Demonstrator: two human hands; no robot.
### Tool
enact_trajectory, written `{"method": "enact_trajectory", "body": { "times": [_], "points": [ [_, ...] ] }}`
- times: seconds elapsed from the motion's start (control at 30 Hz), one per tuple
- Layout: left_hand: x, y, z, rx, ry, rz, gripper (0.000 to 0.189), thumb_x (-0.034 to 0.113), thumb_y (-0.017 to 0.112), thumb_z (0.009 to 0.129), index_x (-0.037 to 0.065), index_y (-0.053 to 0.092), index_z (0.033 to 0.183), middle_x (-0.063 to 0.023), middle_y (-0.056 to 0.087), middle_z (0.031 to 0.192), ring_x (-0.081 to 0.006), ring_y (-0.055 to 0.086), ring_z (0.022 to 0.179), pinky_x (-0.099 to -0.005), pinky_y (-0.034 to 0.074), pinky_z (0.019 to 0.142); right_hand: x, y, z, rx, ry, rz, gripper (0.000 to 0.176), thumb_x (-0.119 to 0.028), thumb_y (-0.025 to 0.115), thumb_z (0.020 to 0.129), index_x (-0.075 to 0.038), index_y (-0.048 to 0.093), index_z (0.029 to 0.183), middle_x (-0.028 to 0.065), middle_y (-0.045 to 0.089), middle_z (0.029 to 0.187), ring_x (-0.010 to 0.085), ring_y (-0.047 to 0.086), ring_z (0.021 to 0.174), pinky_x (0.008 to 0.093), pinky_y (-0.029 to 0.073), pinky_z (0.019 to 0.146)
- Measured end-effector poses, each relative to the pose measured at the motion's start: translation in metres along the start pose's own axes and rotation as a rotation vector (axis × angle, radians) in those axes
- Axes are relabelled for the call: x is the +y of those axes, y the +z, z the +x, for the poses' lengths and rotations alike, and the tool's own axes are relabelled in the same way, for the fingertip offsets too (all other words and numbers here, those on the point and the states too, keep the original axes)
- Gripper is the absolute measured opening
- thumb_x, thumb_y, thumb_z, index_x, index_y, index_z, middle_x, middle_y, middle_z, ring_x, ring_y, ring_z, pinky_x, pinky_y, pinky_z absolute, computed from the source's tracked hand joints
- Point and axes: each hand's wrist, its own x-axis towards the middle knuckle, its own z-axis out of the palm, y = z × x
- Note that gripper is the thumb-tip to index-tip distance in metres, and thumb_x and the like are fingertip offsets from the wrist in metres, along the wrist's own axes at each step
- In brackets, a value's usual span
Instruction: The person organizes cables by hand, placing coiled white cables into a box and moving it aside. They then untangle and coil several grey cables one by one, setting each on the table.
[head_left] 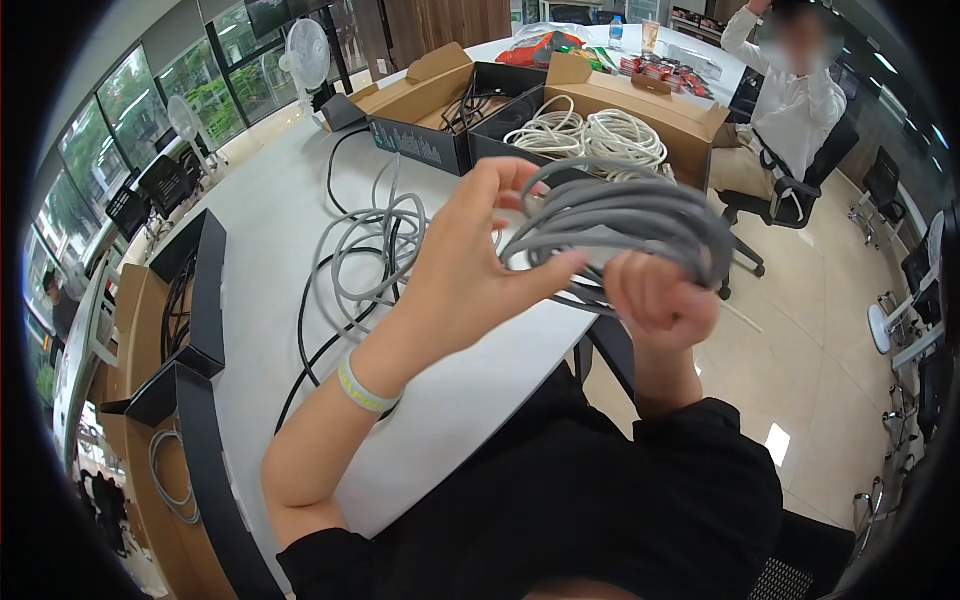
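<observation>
- Two open boxes, one (208,290) with black cables (178,320) and a nearer one (208,450) with a grey cable (153,465), stand at the left edge of the worktop (450,400).
- Loose cords, a grey one (338,265) and a black one (303,330), overlap toward the left side; pulling either could snag the other, because their loops cross.
- The left hand (450,250) could tug one loop out of line if its fingertips caught a single strand. Its grip is wide, thumb well apart from the fingers, at the coil's left end; whether it presses on it, one cannot tell.
- Behind, near the far edge, two more boxes hold dark cables (475,112) and white coils (625,135).
- The grey coil (712,235) is up in the air over the right edge. Its loops could fan out or drop, since no tie shows around them and a slack hold would free them.
- The right hand (660,300) has its fingers curled tight around the coil's lower strands.
- Beyond the right edge, a person (800,120) sits with arms raised.
</observation>
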Motion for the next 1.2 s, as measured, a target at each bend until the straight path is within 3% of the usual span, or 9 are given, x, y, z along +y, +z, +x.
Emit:
{"method": "enact_trajectory", "body": {
  "times": [0.07,0.13,0.5,0.63,0.67,0.8,0.9,1.07,1.2],
  "points": [
    [0.004,0.0,-0.001,-0.283,-0.381,-0.485,0.027,0.011,0.065,0.076,0.002,0.053,0.098,-0.0032,0.056,0.088,-0.0097,0.052,0.082,-0.0218,0.043,0.069,0.0,-0.001,0.001,-0.008,0.0,0.034,0.013,-0.013,0.046,0.075,-0.004,0.05,0.067,-0.0029,0.037,0.042,0.0101,0.036,0.037,0.026,0.038,0.048],
    [-0.002,0.012,-0.008,-0.298,-0.387,-0.455,0.022,0.019,0.06,0.083,0.001,0.054,0.094,-0.0016,0.058,0.081,-0.0078,0.052,0.075,-0.0228,0.043,0.068,0.003,0.001,0.001,-0.023,-0.011,0.111,0.021,-0.02,0.042,0.08,-0.009,0.041,0.062,-0.0032,0.036,0.041,0.0125,0.038,0.041,0.0315,0.043,0.063],
    [-0.01,-0.004,-0.01,0.244,-0.515,-0.923,0.008,0.01,0.054,0.081,0.002,0.054,0.083,-0.0015,0.054,0.069,-0.007,0.049,0.058,-0.0193,0.04,0.054,0.06,-0.002,-0.006,-0.236,-0.145,-0.359,0.023,-0.008,0.062,0.079,0.006,0.052,0.094,0.0172,0.058,0.088,0.0238,0.059,0.073,0.0351,0.047,0.069],
    [-0.006,-0.008,-0.008,0.288,-0.435,-0.72,0.04,0.002,0.056,0.077,0.002,0.036,0.111,-0.0002,0.053,0.074,-0.0061,0.045,0.054,-0.0187,0.037,0.049,0.05,-0.005,-0.015,-0.25,0.134,-0.517,0.045,-0.018,0.077,0.065,0.003,0.055,0.098,0.0149,0.06,0.093,0.0176,0.06,0.076,0.0309,0.048,0.066],
    [-0.001,-0.011,-0.004,0.233,-0.318,-0.491,0.041,0.002,0.057,0.076,0.001,0.036,0.111,-0.0002,0.052,0.072,-0.0064,0.045,0.054,-0.0193,0.036,0.049,0.055,-0.016,-0.006,-0.484,-0.174,-0.709,0.055,-0.022,0.08,0.061,0.003,0.054,0.103,0.0135,0.06,0.093,0.0161,0.06,0.077,0.029,0.047,0.068],
    [0.006,-0.025,-0.007,0.096,0.238,0.412,0.038,0.004,0.063,0.075,0.002,0.043,0.108,-0.0046,0.052,0.063,-0.0115,0.052,0.055,-0.0218,0.036,0.043,0.021,0.002,0.004,-0.364,0.163,-0.195,0.062,-0.023,0.081,0.059,0.002,0.05,0.106,0.0103,0.061,0.09,0.0157,0.06,0.076,0.0267,0.046,0.068],
    [0.026,-0.019,-0.008,-0.096,0.199,0.593,0.037,0.002,0.063,0.074,0.002,0.046,0.107,-0.0046,0.053,0.064,-0.0154,0.053,0.051,-0.0235,0.038,0.043,0.007,0.008,0.003,-0.261,0.405,-0.209,0.056,-0.018,0.079,0.06,0.001,0.049,0.103,0.0068,0.062,0.082,0.0127,0.059,0.07,0.0241,0.044,0.065],
    [0.023,-0.01,-0.011,-0.088,0.43,0.661,0.047,-0.001,0.066,0.07,0.001,0.044,0.112,-0.0054,0.053,0.066,-0.0175,0.054,0.052,-0.0234,0.041,0.045,-0.002,0.006,0.003,-0.328,0.3,-0.783,0.026,-0.008,0.066,0.065,0.0,0.055,0.087,0.0049,0.056,0.062,0.0093,0.05,0.05,0.022,0.038,0.048],
    [0.03,-0.007,-0.007,-0.068,0.199,0.33,0.056,0.003,0.071,0.065,0.0,0.042,0.113,-0.0058,0.053,0.07,-0.0147,0.055,0.06,-0.0217,0.042,0.051,0.001,0.012,0.0,-0.219,0.011,-0.842,0.022,-0.006,0.064,0.066,0.0,0.057,0.086,0.0049,0.053,0.059,0.0102,0.048,0.048,0.0236,0.037,0.046]
  ]
}}
